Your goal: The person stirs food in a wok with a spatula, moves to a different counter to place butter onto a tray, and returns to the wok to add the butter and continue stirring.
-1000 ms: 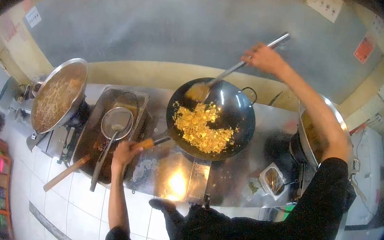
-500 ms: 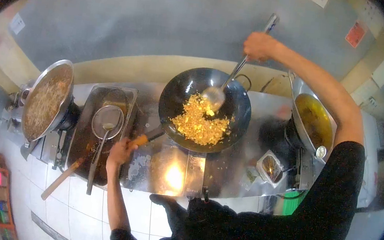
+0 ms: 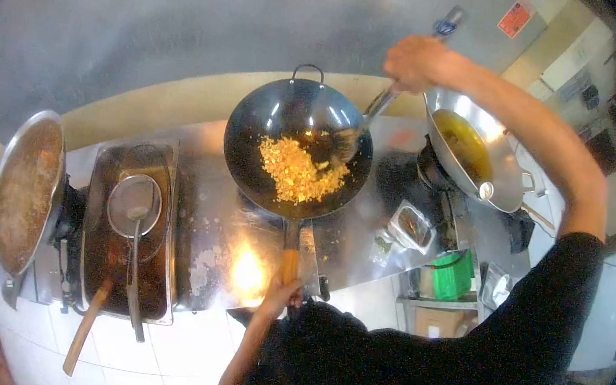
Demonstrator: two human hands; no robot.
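A round black wok (image 3: 288, 103) fills the frame's centre, a long silver metal utensil (image 3: 381, 104) slanting in. Crumbly golden food (image 3: 295, 172) lies inside; the right hand (image 3: 416, 62), above right of centre, grips the utensil, the left hand (image 3: 281, 295) curls around the wok's orange-brown handle (image 3: 289, 264).

The wok (image 3: 255, 121) now has its handle (image 3: 289, 265) and the left hand (image 3: 280, 297) on its near side (no longer its left). The utensil (image 3: 376, 109) dips farther right inside it.
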